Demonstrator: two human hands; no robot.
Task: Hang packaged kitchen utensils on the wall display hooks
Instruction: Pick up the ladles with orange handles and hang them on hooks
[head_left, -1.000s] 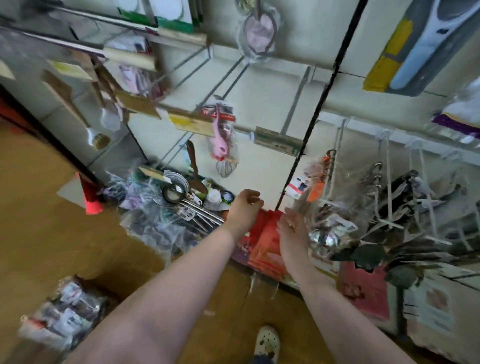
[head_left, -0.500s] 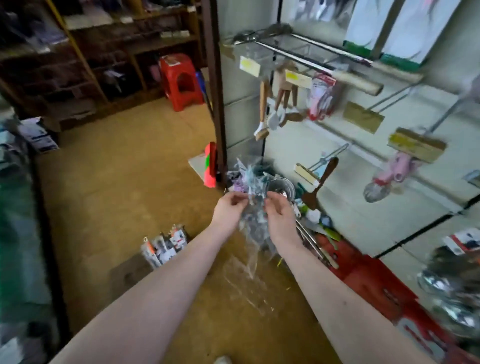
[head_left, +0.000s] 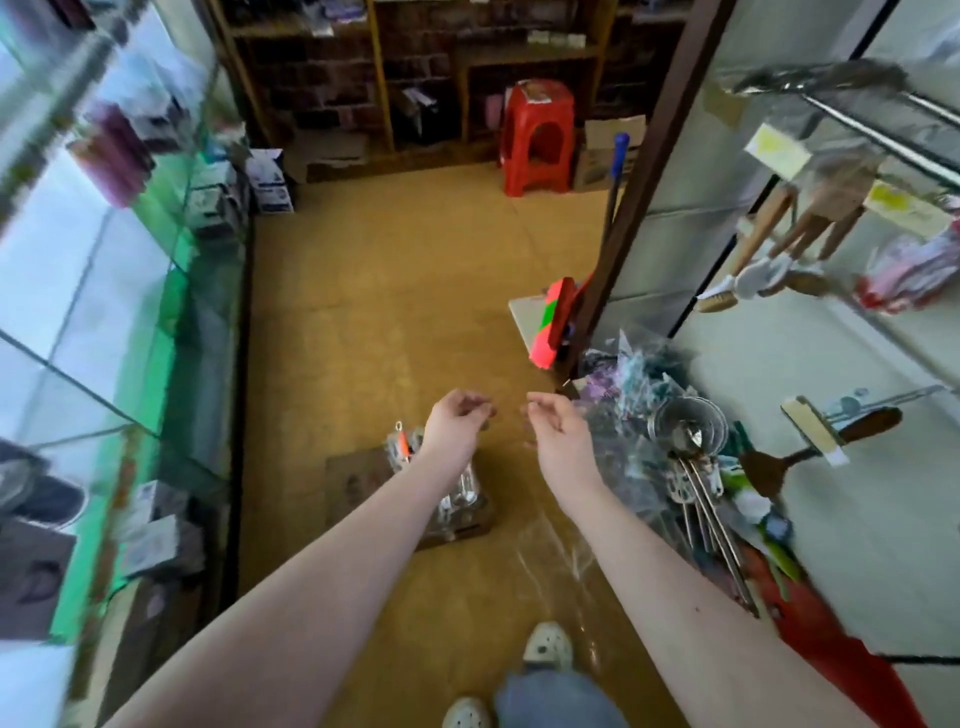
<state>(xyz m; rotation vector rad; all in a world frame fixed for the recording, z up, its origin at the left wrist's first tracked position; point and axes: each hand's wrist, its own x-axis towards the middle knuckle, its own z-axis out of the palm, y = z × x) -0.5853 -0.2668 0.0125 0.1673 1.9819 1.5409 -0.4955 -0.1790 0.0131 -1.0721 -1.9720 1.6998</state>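
Clear plastic bag (head_left: 551, 551) hangs between the hands. The left hand (head_left: 456, 427) and right hand (head_left: 558, 434) each pinch its top edge. A moment ago they were down at the pile of packed utensils (head_left: 680, 447) on the floor by the wall. Now they have pulled away, so nothing is near the wall hooks (head_left: 857, 402) yet.
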